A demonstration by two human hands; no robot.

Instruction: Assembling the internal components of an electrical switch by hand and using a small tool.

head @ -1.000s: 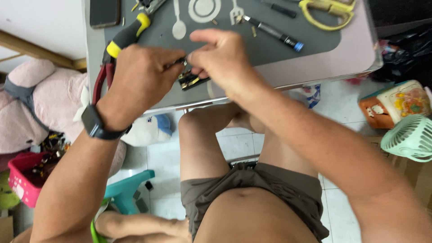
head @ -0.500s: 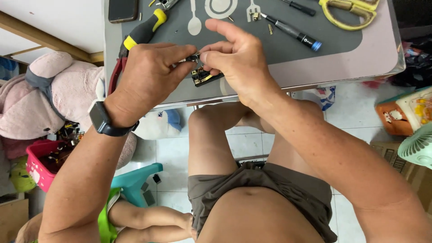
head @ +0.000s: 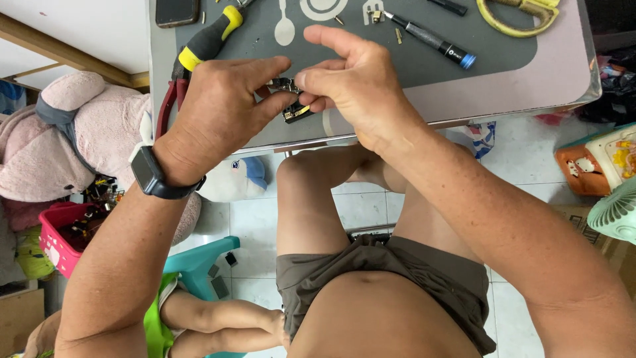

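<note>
Left hand: the left hand (head: 222, 109) grips a small metal part (head: 289, 99) from the left, thumb and forefinger pinched on it, the other fingers curled.
Right hand: the right hand (head: 358, 83) meets it from the right, thumb and middle finger pinched on the same part, forefinger stretched out above.
Part: small, dark, with a yellowish edge; held just above the near edge of the grey mat (head: 411, 59), between the two hands. Its exact kind is too small to tell.
Change: across the last second both hands sit lower and nearer in the view, and the fingertips have closed in tighter around the part; the part itself stays in the same double grip.
Meaning: this looks like fine fitting work going on at the fingertips, not a pick-up or a set-down.
Tools: a screwdriver (head: 209, 41) with black and yellow handle lies just behind the left hand; red pliers (head: 167, 106) are partly hidden under the left hand; a slim driver (head: 430, 41) with blue tip and yellow scissors (head: 520, 14) lie further back, untouched.
Table: the table (head: 530, 86) edge is just over the person's knees.
</note>
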